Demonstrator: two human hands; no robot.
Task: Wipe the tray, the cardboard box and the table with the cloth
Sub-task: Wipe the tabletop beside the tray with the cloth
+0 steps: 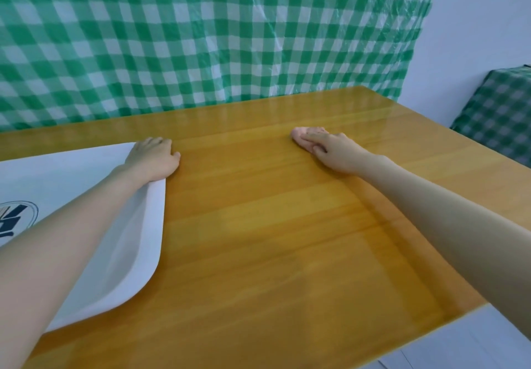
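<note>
A white tray (143,242) with a dark printed logo lies on the left part of the yellow wooden table (273,239). My left hand (156,159) grips the tray's far right corner, fingers curled over its rim. My right hand (330,149) presses flat on a small pink cloth (301,136) at the far right-middle of the table; most of the cloth is hidden under my fingers. No cardboard box is in view.
A green and white checked sheet (201,38) hangs right behind the table's far edge. Another checked covered object (500,116) stands beyond the table's right side. The table's near right corner ends at a pale floor (474,345).
</note>
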